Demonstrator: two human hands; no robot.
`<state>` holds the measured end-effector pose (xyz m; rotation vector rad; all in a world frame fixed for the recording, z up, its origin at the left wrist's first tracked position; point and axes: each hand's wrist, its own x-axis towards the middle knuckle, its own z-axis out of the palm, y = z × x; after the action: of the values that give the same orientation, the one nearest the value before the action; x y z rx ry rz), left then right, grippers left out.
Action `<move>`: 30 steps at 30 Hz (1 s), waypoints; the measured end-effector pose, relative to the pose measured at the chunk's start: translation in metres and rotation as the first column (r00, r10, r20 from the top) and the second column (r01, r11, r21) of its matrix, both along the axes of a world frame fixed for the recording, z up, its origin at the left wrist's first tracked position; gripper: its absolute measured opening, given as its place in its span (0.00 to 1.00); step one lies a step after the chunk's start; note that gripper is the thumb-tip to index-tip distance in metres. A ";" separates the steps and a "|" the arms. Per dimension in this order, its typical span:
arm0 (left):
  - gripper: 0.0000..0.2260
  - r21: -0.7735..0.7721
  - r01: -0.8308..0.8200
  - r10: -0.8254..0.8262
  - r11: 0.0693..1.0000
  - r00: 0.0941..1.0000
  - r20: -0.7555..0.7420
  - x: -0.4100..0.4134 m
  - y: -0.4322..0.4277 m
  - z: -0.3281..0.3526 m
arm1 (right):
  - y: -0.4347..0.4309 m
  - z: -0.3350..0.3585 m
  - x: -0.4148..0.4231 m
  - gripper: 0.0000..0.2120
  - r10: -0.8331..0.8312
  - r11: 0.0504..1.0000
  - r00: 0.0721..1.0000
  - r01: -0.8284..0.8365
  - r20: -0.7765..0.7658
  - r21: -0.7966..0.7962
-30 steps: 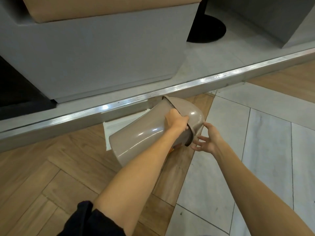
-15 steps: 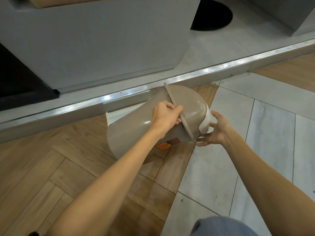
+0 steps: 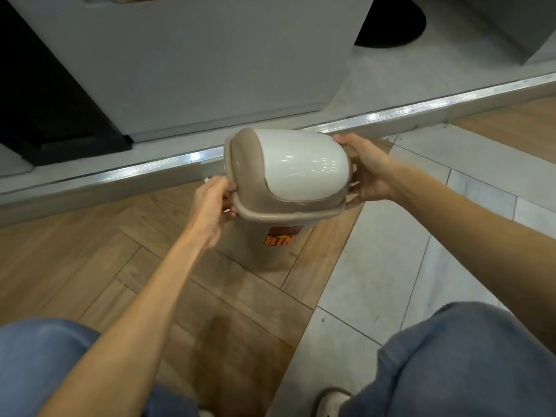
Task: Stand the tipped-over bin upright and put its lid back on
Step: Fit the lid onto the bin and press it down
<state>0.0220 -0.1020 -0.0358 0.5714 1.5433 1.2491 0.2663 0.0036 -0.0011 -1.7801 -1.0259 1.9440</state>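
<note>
The taupe plastic bin [image 3: 255,251] stands upright on the wooden floor, an orange label on its front. Its domed lid [image 3: 288,173], taupe frame with a white swing flap, sits on top of the bin, tilted slightly toward me. My left hand [image 3: 212,206] grips the lid's rim on the left side. My right hand [image 3: 368,170] holds the lid's right side, fingers wrapped around the rim. Most of the bin body is hidden under the lid.
A raised grey step with a metal edge strip [image 3: 421,114] runs just behind the bin. A large grey block [image 3: 195,61] stands on it, with a black round base [image 3: 391,22] at the far right. My knees in blue jeans [image 3: 469,365] fill the lower corners.
The bin went from lying tipped on its side to standing upright. Both hands shifted to the lid's two sides, and the white flap now faces up.
</note>
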 end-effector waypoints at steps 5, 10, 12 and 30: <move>0.11 -0.071 0.017 -0.019 0.997 0.999 -0.027 -0.026 -0.028 -0.010 | -0.031 0.003 -0.027 0.25 0.076 0.992 0.997 -0.079 0.033 0.094; 0.11 -0.148 0.018 -0.034 0.989 0.993 -0.112 -0.043 -0.044 -0.013 | -0.053 -0.004 -0.039 0.23 0.061 0.982 0.997 -0.070 0.057 0.177; 0.11 -0.182 0.017 -0.048 0.983 0.984 -0.169 -0.050 -0.048 -0.013 | -0.059 -0.006 -0.044 0.26 0.081 0.973 0.994 -0.094 0.068 0.212; 0.49 -0.103 0.123 -0.109 0.987 0.985 0.131 -0.035 -0.056 -0.009 | -0.100 -0.016 -0.059 0.36 0.100 0.953 0.992 -0.073 -0.078 0.295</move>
<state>-0.0134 -0.1577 -0.0448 0.4944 1.4437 1.0827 0.2072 -0.0967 -0.0169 -1.4940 -1.3018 1.7930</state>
